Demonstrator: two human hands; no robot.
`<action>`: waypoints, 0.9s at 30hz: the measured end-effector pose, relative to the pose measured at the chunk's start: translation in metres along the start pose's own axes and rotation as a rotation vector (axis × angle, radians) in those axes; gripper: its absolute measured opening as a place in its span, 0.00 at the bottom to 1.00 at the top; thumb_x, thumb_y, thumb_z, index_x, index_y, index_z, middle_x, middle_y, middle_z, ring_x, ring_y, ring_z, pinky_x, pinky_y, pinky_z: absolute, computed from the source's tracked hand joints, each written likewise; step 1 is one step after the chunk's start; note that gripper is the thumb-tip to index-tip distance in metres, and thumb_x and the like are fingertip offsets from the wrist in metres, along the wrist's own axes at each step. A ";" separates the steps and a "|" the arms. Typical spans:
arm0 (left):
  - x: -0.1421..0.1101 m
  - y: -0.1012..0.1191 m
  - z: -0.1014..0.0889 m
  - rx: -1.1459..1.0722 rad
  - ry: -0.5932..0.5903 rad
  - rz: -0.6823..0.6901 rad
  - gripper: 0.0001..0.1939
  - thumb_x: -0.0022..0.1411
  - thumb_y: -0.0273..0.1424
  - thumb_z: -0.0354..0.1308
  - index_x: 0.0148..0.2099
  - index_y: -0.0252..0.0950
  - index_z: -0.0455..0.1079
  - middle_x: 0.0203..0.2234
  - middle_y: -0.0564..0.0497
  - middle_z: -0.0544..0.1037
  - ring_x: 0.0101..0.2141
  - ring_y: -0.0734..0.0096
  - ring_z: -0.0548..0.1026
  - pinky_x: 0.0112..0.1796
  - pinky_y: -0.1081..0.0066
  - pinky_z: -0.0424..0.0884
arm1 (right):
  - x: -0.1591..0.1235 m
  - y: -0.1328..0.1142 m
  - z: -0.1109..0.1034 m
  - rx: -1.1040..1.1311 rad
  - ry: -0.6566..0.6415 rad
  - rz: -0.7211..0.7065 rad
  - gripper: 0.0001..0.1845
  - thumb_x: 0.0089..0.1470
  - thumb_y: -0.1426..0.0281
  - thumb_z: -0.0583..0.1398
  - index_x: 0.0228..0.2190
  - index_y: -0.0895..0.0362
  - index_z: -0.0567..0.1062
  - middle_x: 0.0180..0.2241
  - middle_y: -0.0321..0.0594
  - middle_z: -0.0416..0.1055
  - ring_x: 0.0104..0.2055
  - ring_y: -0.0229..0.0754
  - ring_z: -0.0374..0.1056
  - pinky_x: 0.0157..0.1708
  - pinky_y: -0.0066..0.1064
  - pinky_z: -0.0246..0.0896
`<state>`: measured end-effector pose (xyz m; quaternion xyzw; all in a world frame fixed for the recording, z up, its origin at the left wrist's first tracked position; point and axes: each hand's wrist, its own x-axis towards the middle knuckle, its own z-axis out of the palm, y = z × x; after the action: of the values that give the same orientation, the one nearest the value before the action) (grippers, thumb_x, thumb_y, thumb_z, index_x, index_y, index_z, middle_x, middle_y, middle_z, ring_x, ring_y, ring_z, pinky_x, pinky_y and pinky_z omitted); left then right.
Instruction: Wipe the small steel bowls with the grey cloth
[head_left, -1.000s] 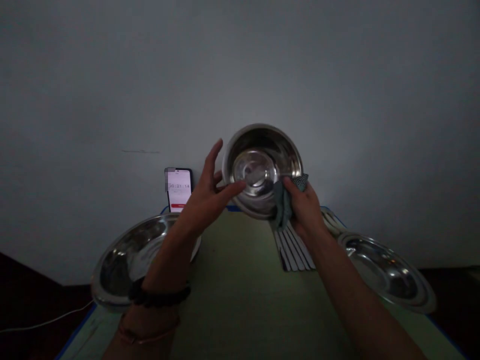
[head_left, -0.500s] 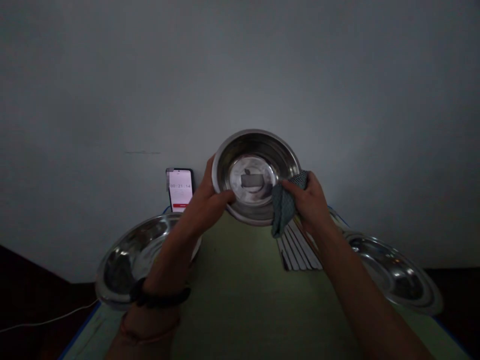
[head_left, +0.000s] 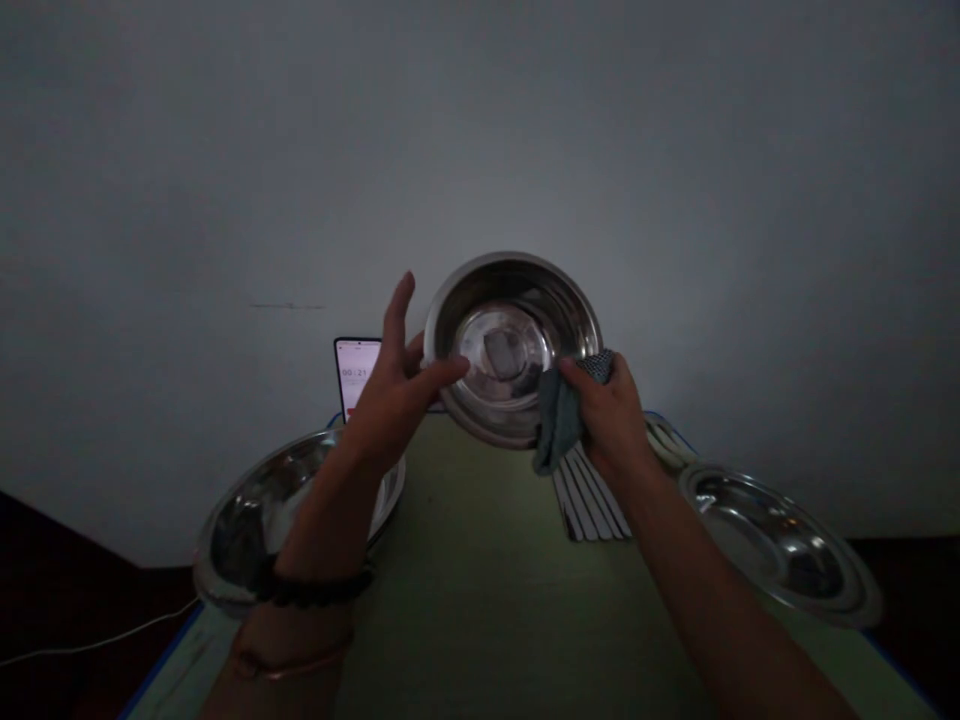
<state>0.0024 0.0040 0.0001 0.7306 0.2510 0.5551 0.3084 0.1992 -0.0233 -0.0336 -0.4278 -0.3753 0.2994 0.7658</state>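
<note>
Steel bowl: I see the bowl [head_left: 525, 320] raised over the far part of the green tabletop [head_left: 480, 580], tilted so its inside faces me; a greyish patch [head_left: 505, 355] on its bottom, label or reflection, I cannot tell.
Right hand: the right hand [head_left: 613, 415] grasps a grey-green cloth [head_left: 557, 415] at the bowl's lower right rim; fingers behind hidden.
Left hand: the left hand [head_left: 394, 395] has thumb over the left rim, index raised; grip firmness, cannot tell.
Striped flat pieces: the pieces [head_left: 589, 500] run under cloth and right hand, upper ends hidden.
Basins: left basin [head_left: 232, 540] partly covered by the forearm; right basin [head_left: 772, 545] beside the other forearm.
Edges: blue trim left and right; near edge cut off; wall [head_left: 480, 130] behind.
Phone: the phone [head_left: 352, 365] reads "00:21", remainder behind left hand.
</note>
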 end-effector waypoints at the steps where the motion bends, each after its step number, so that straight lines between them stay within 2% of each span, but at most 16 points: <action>1: 0.000 0.000 0.009 -0.001 0.024 0.046 0.49 0.54 0.35 0.63 0.69 0.49 0.38 0.59 0.47 0.66 0.61 0.50 0.62 0.60 0.50 0.59 | -0.004 0.003 0.006 0.059 0.007 0.045 0.20 0.41 0.62 0.67 0.33 0.53 0.64 0.28 0.29 0.68 0.29 0.36 0.66 0.30 0.31 0.64; 2: -0.001 0.001 0.017 0.027 0.048 0.118 0.52 0.51 0.35 0.65 0.69 0.48 0.36 0.63 0.47 0.60 0.63 0.52 0.57 0.62 0.52 0.54 | -0.007 0.004 0.011 0.098 -0.006 0.081 0.20 0.42 0.61 0.67 0.33 0.53 0.64 0.29 0.31 0.69 0.30 0.37 0.67 0.32 0.32 0.65; 4: -0.004 0.005 0.033 0.064 0.198 0.234 0.52 0.53 0.33 0.63 0.69 0.47 0.31 0.66 0.47 0.54 0.65 0.57 0.51 0.64 0.56 0.48 | -0.015 0.004 0.019 0.161 -0.051 0.120 0.20 0.44 0.61 0.65 0.36 0.52 0.64 0.35 0.34 0.71 0.34 0.38 0.69 0.35 0.34 0.67; 7: -0.010 0.010 0.048 0.142 0.348 0.222 0.51 0.55 0.26 0.59 0.68 0.49 0.27 0.68 0.50 0.48 0.66 0.61 0.49 0.65 0.58 0.47 | -0.023 0.002 0.024 0.194 -0.066 0.106 0.19 0.46 0.61 0.63 0.40 0.51 0.65 0.41 0.38 0.71 0.39 0.40 0.70 0.39 0.35 0.67; 10: -0.013 0.010 0.054 0.161 0.363 0.215 0.52 0.52 0.19 0.56 0.68 0.51 0.29 0.68 0.53 0.49 0.66 0.62 0.50 0.65 0.58 0.48 | -0.023 0.006 0.025 0.143 -0.011 0.086 0.22 0.46 0.61 0.62 0.43 0.50 0.64 0.39 0.37 0.70 0.39 0.40 0.69 0.39 0.35 0.65; 13: -0.010 0.006 0.050 0.106 0.257 0.229 0.50 0.48 0.15 0.54 0.68 0.48 0.36 0.66 0.52 0.53 0.65 0.61 0.52 0.65 0.57 0.48 | -0.013 0.014 0.018 0.151 0.047 0.061 0.23 0.43 0.63 0.64 0.41 0.51 0.63 0.37 0.33 0.68 0.36 0.37 0.68 0.38 0.34 0.64; 15: -0.006 0.002 0.041 0.051 0.125 0.216 0.49 0.48 0.16 0.56 0.68 0.47 0.40 0.66 0.50 0.55 0.65 0.58 0.53 0.64 0.57 0.48 | -0.002 0.017 0.010 0.106 0.083 -0.005 0.22 0.40 0.67 0.65 0.37 0.52 0.63 0.35 0.31 0.67 0.35 0.36 0.66 0.38 0.32 0.63; 17: -0.003 0.000 0.026 -0.004 -0.028 0.165 0.49 0.48 0.20 0.60 0.68 0.48 0.42 0.65 0.50 0.58 0.65 0.56 0.53 0.64 0.56 0.49 | 0.009 0.013 -0.002 -0.011 0.065 -0.108 0.19 0.40 0.68 0.65 0.35 0.53 0.64 0.34 0.31 0.66 0.35 0.37 0.65 0.38 0.32 0.62; 19: -0.003 0.002 0.008 -0.051 -0.178 0.053 0.48 0.50 0.23 0.61 0.68 0.51 0.44 0.64 0.53 0.59 0.64 0.54 0.56 0.62 0.55 0.54 | 0.015 0.002 -0.012 -0.155 -0.056 -0.203 0.17 0.40 0.69 0.65 0.33 0.53 0.65 0.32 0.31 0.66 0.35 0.38 0.64 0.37 0.33 0.61; 21: -0.006 0.007 -0.009 -0.071 -0.387 -0.070 0.49 0.50 0.25 0.63 0.68 0.52 0.44 0.62 0.52 0.63 0.63 0.53 0.58 0.60 0.54 0.60 | 0.015 -0.013 -0.018 -0.287 -0.231 -0.274 0.15 0.41 0.69 0.66 0.32 0.53 0.67 0.31 0.31 0.66 0.33 0.39 0.63 0.35 0.33 0.60; 23: -0.008 0.013 -0.022 -0.076 -0.521 -0.131 0.47 0.51 0.25 0.63 0.68 0.53 0.46 0.59 0.52 0.68 0.60 0.52 0.63 0.56 0.55 0.66 | 0.011 -0.027 -0.020 -0.379 -0.346 -0.305 0.14 0.41 0.70 0.66 0.31 0.53 0.69 0.29 0.31 0.66 0.31 0.39 0.62 0.33 0.32 0.59; 25: -0.010 0.015 -0.026 -0.075 -0.554 -0.136 0.46 0.50 0.25 0.64 0.67 0.52 0.50 0.56 0.51 0.71 0.58 0.50 0.66 0.53 0.55 0.70 | 0.006 -0.035 -0.018 -0.404 -0.376 -0.322 0.13 0.41 0.71 0.66 0.30 0.52 0.69 0.28 0.31 0.66 0.30 0.38 0.61 0.32 0.31 0.59; 27: -0.009 0.015 -0.022 -0.076 -0.436 -0.109 0.44 0.50 0.27 0.64 0.67 0.50 0.52 0.54 0.50 0.73 0.56 0.49 0.69 0.51 0.55 0.72 | 0.002 -0.034 -0.013 -0.366 -0.289 -0.345 0.14 0.42 0.70 0.66 0.32 0.51 0.68 0.29 0.31 0.66 0.31 0.38 0.62 0.32 0.31 0.60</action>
<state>-0.0207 -0.0087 0.0094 0.8065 0.1962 0.3757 0.4122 0.2160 -0.0427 -0.0080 -0.4417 -0.5957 0.1499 0.6539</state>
